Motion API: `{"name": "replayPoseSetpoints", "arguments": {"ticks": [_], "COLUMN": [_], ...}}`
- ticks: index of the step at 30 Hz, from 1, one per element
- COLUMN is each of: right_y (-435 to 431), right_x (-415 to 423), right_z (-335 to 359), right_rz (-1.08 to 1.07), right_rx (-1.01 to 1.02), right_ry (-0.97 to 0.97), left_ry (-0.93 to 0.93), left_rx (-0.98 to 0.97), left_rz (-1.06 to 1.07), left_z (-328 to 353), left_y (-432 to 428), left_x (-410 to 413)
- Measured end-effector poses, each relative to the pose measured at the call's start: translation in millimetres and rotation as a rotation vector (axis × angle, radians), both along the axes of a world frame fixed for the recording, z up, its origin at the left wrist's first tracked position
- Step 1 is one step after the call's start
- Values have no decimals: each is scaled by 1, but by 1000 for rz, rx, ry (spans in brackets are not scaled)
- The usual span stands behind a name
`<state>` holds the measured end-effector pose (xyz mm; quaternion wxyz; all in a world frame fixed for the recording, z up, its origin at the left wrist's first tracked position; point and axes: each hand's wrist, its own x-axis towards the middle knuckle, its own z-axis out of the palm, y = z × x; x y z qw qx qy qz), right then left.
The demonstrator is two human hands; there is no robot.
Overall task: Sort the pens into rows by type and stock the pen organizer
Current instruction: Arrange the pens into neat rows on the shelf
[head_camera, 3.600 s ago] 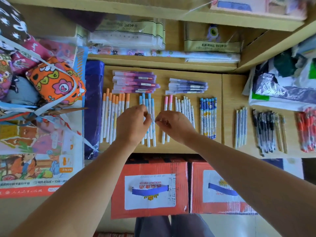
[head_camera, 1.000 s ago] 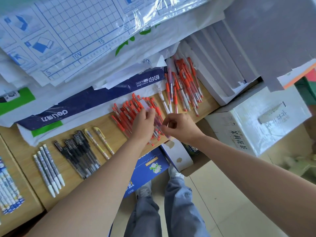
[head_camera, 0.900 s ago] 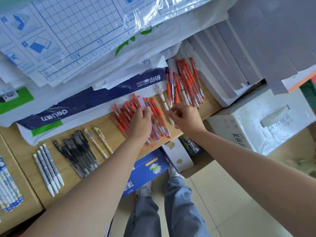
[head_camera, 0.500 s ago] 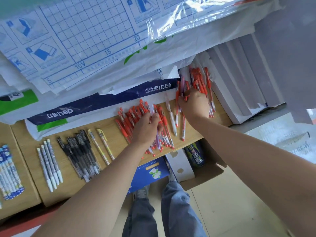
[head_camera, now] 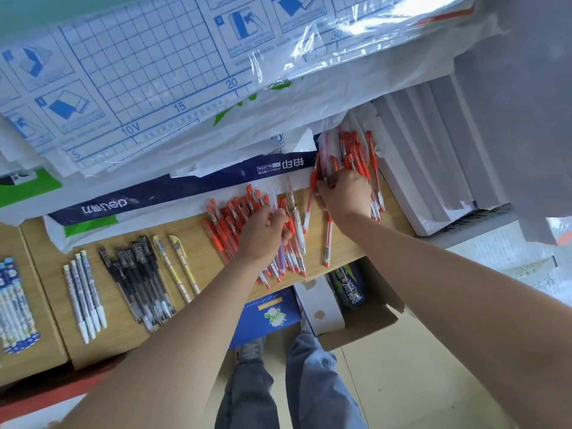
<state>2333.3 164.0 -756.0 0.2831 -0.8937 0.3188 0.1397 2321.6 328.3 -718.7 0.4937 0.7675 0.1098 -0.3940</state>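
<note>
On the wooden shelf point(head_camera: 204, 243) a row of red pens point(head_camera: 227, 226) lies under my left hand point(head_camera: 263, 235). That hand's fingers are curled round a translucent purple pen point(head_camera: 281, 258) over the row. A second, looser pile of red pens point(head_camera: 356, 151) lies further right against the white boxes. My right hand point(head_camera: 348, 195) rests on this pile, and its curled fingertips pinch a pen at the pile's left edge. A few red pens point(head_camera: 328, 239) lie loose between the two hands.
Left of the red row lie two yellow pens point(head_camera: 178, 264), a bunch of black pens point(head_camera: 137, 275), white pens point(head_camera: 85, 294) and blue patterned pens point(head_camera: 14, 308). Wrapped paper packs point(head_camera: 130, 199) crowd the back. White boxes point(head_camera: 433, 156) stand on the right. An open carton point(head_camera: 349, 320) sits below.
The view swung from the left shelf section to the red pens. Over the last second my right hand went from beside the left hand up to the far-right pile. The left hand stayed over the row.
</note>
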Motion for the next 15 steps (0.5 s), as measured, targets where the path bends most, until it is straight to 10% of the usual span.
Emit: {"name": "replayPoseSetpoints", "arguments": {"ticks": [15], "right_y": [-16], "right_x": [6], "right_z": [31], "right_rz": [-203], "right_rx": [415], "right_ry": [159], "left_ry": [26], "left_rx": [23], "left_rz": [56], "left_z": [7], "left_y": [-7], "left_x": [-3]}}
